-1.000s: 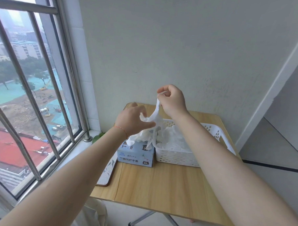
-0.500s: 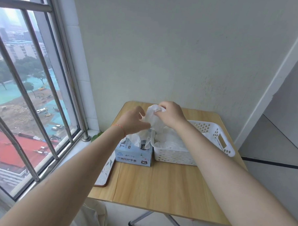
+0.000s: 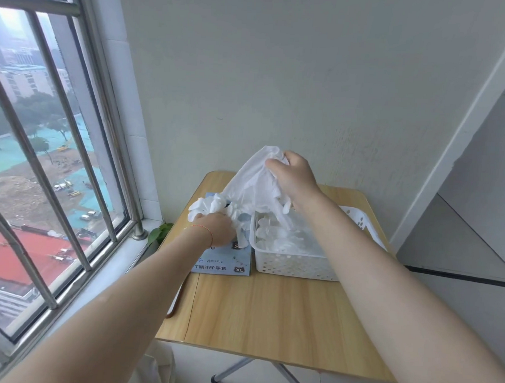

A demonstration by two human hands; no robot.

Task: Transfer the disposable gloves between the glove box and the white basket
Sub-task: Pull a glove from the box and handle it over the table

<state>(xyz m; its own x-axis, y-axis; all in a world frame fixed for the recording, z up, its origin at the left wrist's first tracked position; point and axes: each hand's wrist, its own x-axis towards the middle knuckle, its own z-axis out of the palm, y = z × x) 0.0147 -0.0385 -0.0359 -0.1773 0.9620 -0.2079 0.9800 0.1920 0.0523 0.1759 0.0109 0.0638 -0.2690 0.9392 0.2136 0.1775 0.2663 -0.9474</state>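
The right hand (image 3: 295,177) is raised above the far left corner of the white perforated plastic basket (image 3: 297,264), its fingers and thumb curled round the bunched top of a thin white disposable glove (image 3: 256,180). The glove hangs down and to the left from that grip, spreading into a sheet whose lower end reaches toward the top of the pale blue cardboard glove box (image 3: 222,262); some of its finger tips dangle just below the right wrist, over the basket.

The left hand (image 3: 216,229) sits low on top of the glove box, knuckles toward the camera, fingers curled down into a crumpled clump of white gloves (image 3: 207,208) that bulges out of the box just beyond the hand. A thin orange cord bracelet (image 3: 203,231) circles the left wrist.

Inside the basket lies a loose heap of more white gloves (image 3: 284,236), below and to the right of the held glove. Box and basket stand side by side, touching or very nearly so, on the far half of the light wooden folding tabletop (image 3: 269,313), the box on the left. A barred window (image 3: 52,168) fills the left of the view, and a small green plant leaf (image 3: 159,233) shows between its sill and the tabletop.
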